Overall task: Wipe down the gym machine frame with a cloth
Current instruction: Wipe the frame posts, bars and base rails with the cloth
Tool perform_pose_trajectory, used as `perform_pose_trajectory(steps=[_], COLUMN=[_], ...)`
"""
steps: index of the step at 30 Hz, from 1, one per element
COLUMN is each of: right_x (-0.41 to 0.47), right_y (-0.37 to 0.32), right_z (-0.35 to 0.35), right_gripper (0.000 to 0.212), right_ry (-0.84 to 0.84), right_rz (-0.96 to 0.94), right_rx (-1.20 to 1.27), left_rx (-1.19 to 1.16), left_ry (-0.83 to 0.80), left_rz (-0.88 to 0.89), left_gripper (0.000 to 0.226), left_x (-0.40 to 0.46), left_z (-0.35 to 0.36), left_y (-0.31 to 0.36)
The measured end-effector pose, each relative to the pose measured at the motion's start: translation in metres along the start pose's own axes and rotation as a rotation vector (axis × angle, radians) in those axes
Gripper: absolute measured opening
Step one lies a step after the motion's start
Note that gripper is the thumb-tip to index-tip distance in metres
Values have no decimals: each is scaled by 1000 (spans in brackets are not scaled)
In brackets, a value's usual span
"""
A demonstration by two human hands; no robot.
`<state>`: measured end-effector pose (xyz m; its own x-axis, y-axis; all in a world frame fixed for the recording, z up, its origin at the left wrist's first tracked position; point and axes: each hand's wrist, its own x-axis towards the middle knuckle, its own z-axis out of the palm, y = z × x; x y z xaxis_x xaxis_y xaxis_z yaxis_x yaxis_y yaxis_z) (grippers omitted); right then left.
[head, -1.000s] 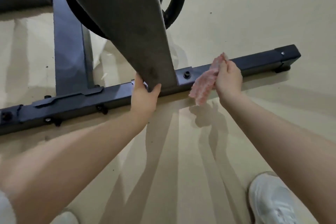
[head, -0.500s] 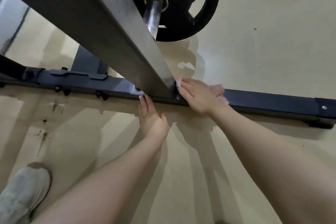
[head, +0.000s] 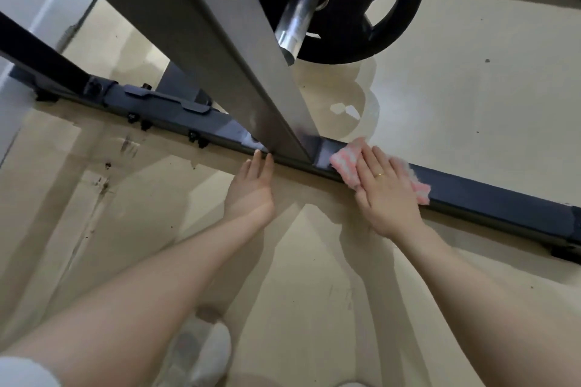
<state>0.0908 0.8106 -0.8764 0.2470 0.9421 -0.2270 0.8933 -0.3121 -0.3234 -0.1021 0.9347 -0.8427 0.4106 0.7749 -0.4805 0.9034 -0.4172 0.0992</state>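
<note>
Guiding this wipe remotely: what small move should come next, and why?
Probably slide the right hand, flat on the pink-and-white cloth, rightward along the dark metal base bar. The cloth sits just beside the grey upright post, and the long stretch toward the bar's far end lies uncovered. The left hand touches the post's foot.

A person's right hand (head: 388,195) lies flat on a cloth (head: 347,163) spread over the floor-level base bar (head: 490,195) of a gym machine frame, just right of the slanted upright post (head: 220,41) that meets the bar. The left hand (head: 251,188) rests on the floor (head: 471,88) in front of the bar, fingertips touching its near edge at the post's foot. Behind the post, a weight plate (head: 345,9) sits on a sleeve (head: 295,22). A shoe (head: 204,352) stands below, between the forearms.
</note>
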Motion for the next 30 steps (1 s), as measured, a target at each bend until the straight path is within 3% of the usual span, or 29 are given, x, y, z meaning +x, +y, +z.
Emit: perform_pose_trajectory(steps=[3, 7, 9, 12, 14, 16, 19, 22, 24, 27, 30], right_x=[-14, 14, 16, 1, 2, 10, 19, 7, -6, -20, -5], right_y=[-13, -74, -76, -41, -25, -35, -57, -45, -19, -11, -52], right_z=[18, 24, 28, 31, 29, 23, 24, 29, 32, 21, 27], right_gripper=[55, 73, 72, 67, 65, 68, 62, 56, 65, 72, 55], right_ry=[115, 60, 139, 154, 119, 99, 134, 165, 175, 198, 263], right_rz=[212, 430, 411, 320, 434, 583, 550, 367, 412, 641, 534], right_rx=[-18, 152, 152, 100, 51, 107, 193, 139, 50, 48, 75], left_rx=[170, 440, 490, 514, 509, 502, 490, 424, 410, 400, 468], left_ry=[-20, -21, -19, 184, 235, 181, 75, 156, 192, 213, 264], left_rz=[82, 402, 512, 786, 884, 879, 814, 857, 876, 916, 933], left_gripper=[71, 62, 52, 55, 59, 59, 65, 60, 59, 57, 55], left_x=[-6, -12, -8, 3, 7, 5, 5, 11, 15, 21, 24], left_z=[-7, -16, -21, -11, -4, -4, 2, 14, 19, 20, 20], left_y=[9, 23, 24, 9, 2, 4, 4, 4, 3, 4, 7])
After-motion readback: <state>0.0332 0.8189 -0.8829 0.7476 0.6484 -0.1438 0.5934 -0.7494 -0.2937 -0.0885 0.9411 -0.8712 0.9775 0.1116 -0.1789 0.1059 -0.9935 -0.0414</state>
